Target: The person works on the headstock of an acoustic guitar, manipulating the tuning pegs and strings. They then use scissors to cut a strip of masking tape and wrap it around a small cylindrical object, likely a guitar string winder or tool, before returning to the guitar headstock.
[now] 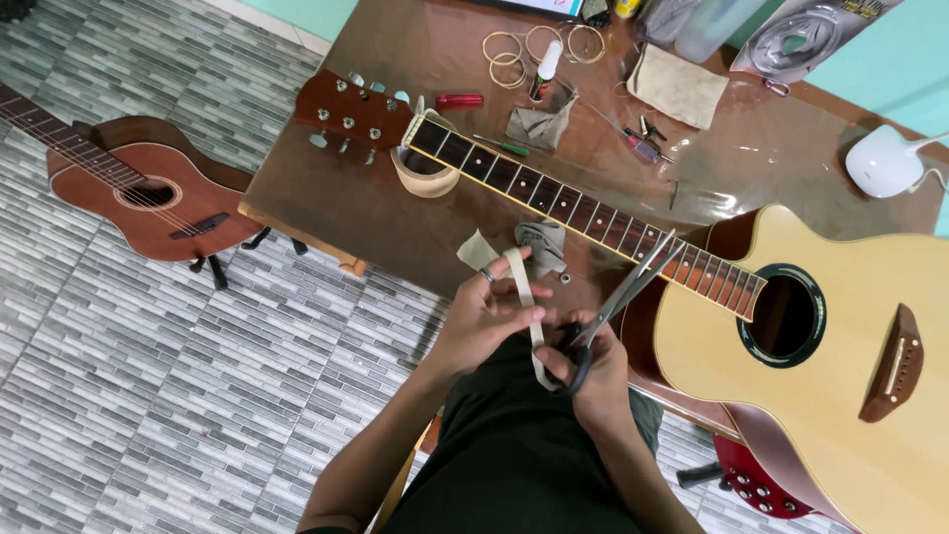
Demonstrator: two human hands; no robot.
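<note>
Brown glossy tabletop [395,213] carries your pale guitar [840,326] above grey tiled floor [148,396]; your left hand [484,316] pinches a tan strip [524,297], right hand [593,371] fingers grip scissors [618,297].

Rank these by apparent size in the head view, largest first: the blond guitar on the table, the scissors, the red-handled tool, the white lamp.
1. blond guitar
2. scissors
3. white lamp
4. red-handled tool

The scissors sit nearer the camera, so their lead over the lamp is unsure.
</note>
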